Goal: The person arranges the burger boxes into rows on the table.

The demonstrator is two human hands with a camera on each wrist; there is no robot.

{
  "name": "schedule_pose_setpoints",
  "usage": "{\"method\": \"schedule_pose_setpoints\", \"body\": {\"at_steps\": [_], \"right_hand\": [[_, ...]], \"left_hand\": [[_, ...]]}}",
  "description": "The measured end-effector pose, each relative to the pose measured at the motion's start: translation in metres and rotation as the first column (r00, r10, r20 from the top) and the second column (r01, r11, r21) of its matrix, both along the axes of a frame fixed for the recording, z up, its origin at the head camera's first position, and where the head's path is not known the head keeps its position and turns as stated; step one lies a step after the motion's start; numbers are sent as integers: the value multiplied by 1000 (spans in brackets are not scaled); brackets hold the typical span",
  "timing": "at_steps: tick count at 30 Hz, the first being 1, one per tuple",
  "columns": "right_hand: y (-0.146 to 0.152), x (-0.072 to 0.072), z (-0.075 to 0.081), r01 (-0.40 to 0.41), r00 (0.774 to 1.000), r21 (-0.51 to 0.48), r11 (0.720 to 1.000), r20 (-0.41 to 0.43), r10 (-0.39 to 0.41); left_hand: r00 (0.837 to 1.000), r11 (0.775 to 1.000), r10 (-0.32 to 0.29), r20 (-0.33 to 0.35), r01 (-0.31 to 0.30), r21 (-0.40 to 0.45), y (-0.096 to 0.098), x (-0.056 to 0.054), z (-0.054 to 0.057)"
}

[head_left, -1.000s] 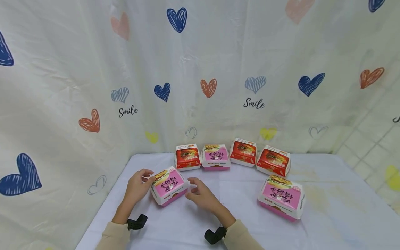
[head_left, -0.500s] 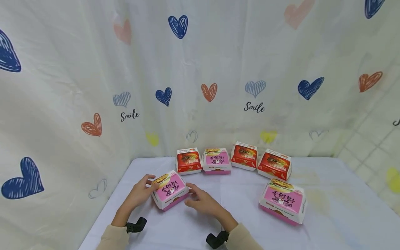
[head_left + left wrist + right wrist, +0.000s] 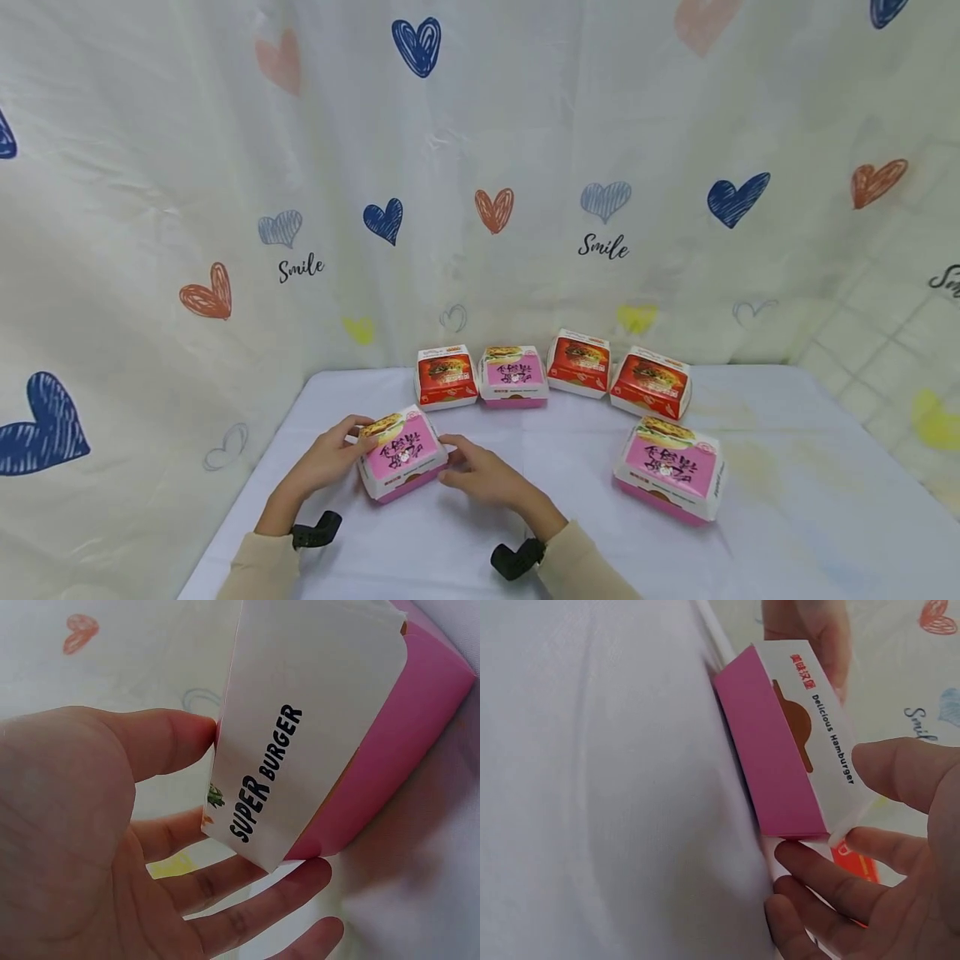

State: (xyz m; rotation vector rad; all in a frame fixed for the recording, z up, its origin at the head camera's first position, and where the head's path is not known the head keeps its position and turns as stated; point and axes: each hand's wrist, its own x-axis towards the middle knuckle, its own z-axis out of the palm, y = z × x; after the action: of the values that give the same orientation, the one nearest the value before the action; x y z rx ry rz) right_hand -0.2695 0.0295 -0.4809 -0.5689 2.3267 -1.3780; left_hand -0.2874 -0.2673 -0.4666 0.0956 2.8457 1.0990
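Observation:
A pink and white burger box (image 3: 405,454) sits at the left front of the table between the two hands. The left hand (image 3: 333,456) grips its left side, thumb on the lid's edge and fingers around the far corner; "SUPER BURGER" shows on that side (image 3: 277,750) in the left wrist view. At the opposite side, the right hand (image 3: 483,475) holds the box's right end, its thumb by the lid (image 3: 832,727) and its fingers at the corner in the right wrist view. Whether the box's base is fully on the cloth cannot be told.
Along the back stand a red burger box (image 3: 446,377), a pink one (image 3: 513,377), and two more red boxes (image 3: 579,362). Another pink box (image 3: 670,469) sits at the right. A white cloth covers the table (image 3: 525,533); a heart-patterned curtain (image 3: 450,125) hangs behind.
The right hand has closed in from beside the box to touch its right end. Between the hands the box has turned slightly. The other boxes keep their places on the table.

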Motion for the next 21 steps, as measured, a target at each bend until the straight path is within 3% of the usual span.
{"method": "schedule_pose_setpoints", "body": {"at_steps": [10, 21], "right_hand": [[5, -4, 2, 11, 1000, -11, 1000, -13, -11], [14, -7, 6, 66, 997, 29, 997, -44, -65]], "left_hand": [[1000, 999, -15, 11, 14, 43, 4, -4, -1], [999, 997, -38, 8, 38, 64, 16, 1, -3]]}}
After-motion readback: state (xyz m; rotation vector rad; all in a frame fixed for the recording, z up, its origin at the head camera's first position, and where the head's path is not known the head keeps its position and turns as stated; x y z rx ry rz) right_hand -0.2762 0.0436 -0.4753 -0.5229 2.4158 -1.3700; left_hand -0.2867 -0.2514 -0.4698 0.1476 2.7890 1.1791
